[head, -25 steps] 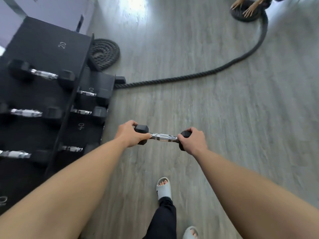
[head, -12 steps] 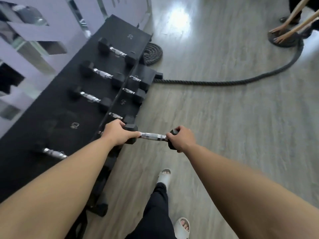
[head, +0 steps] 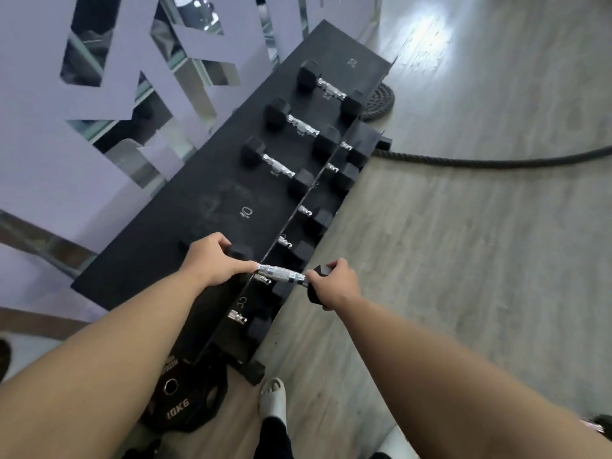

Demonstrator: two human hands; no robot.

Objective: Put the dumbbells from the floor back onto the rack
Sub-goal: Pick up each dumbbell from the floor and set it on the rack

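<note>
I hold a black hex dumbbell (head: 281, 274) with a chrome handle level in both hands. My left hand (head: 212, 263) grips its left head above the top shelf of the black rack (head: 185, 207). My right hand (head: 334, 286) grips its right head, out past the rack's front edge. Three dumbbells (head: 278, 167) lie on the top shelf further back, beyond a bare stretch marked 10. Several more dumbbells (head: 308, 220) sit on the lower shelf, mostly hidden under the top one.
A black 10KG weight plate (head: 185, 399) lies on the floor at the rack's near end, by my sandalled foot (head: 273, 395). A thick battle rope (head: 496, 160) runs across the grey floor from a coil (head: 381, 101) behind the rack. A purple cut-out wall stands to the left.
I have stepped closer to the rack and carried the dumbbell left and up, so its left head is now over the top shelf. The view has swung toward the rack.
</note>
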